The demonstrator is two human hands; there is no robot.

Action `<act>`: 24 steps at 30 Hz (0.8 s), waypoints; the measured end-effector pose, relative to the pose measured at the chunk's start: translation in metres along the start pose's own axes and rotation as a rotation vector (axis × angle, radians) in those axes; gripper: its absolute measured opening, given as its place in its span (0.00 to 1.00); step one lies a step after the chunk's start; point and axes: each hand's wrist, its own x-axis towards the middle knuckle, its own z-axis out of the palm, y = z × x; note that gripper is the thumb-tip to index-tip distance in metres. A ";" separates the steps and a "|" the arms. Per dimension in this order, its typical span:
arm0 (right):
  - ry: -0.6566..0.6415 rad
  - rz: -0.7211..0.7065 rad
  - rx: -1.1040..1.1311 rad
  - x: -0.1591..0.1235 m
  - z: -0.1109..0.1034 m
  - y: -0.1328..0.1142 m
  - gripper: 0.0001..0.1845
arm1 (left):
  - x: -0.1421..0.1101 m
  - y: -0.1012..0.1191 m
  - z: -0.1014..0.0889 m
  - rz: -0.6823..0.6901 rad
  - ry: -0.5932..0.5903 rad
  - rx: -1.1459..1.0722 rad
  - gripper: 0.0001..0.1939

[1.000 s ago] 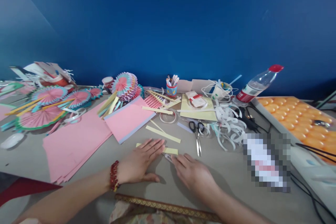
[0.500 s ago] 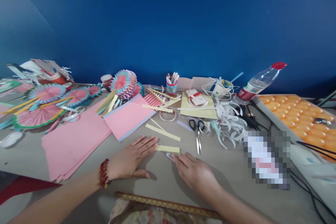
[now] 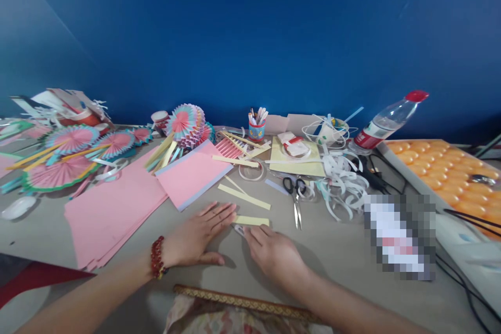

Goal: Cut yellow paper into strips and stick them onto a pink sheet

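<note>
My left hand [image 3: 199, 236] lies flat on the grey table, fingers spread, its fingertips pressing the left end of a pale yellow paper strip [image 3: 253, 221]. Pinched in my right hand [image 3: 274, 254] is a small pale utility knife [image 3: 239, 229] with a slot in its body. It sits just below the strip's near edge, close to my left fingertips; its blade is too small to make out. Beyond the strip lie more yellow paper strips [image 3: 246, 197]. Scissors [image 3: 296, 201] with black handles rest to the right, blades toward me.
Pink paper sheets [image 3: 117, 209] and folded paper fans [image 3: 58, 172] cover the left side. A pen cup [image 3: 257, 129] stands near the blue wall. On the right are curled white strips [image 3: 342, 185], a tilted plastic bottle [image 3: 385, 125], cables and an orange padded surface [image 3: 442, 167].
My right hand has slid left along the strip's near edge with the utility knife, closer to my left hand. My left hand has kept its place on the strip.
</note>
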 end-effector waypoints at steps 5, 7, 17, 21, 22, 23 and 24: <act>-0.028 -0.004 0.000 0.003 -0.003 -0.002 0.23 | -0.002 -0.004 -0.004 0.019 0.006 -0.031 0.48; -0.035 -0.008 0.005 0.003 -0.002 -0.001 0.23 | -0.006 -0.009 -0.007 0.013 0.002 -0.028 0.48; 0.021 0.006 0.012 0.003 0.007 -0.002 0.24 | -0.027 -0.022 -0.005 0.006 -0.004 0.085 0.46; 0.028 -0.004 0.020 0.008 0.003 -0.005 0.22 | -0.026 -0.021 -0.005 0.003 0.006 0.083 0.46; 0.024 -0.008 0.019 0.010 0.001 -0.006 0.22 | -0.026 -0.021 -0.006 0.004 0.009 0.080 0.46; 0.019 -0.011 0.017 0.012 0.000 -0.008 0.22 | -0.026 -0.021 -0.006 0.004 0.012 0.077 0.46; 0.012 -0.013 0.015 0.014 -0.001 -0.009 0.22 | -0.026 -0.021 -0.006 0.004 0.013 0.074 0.46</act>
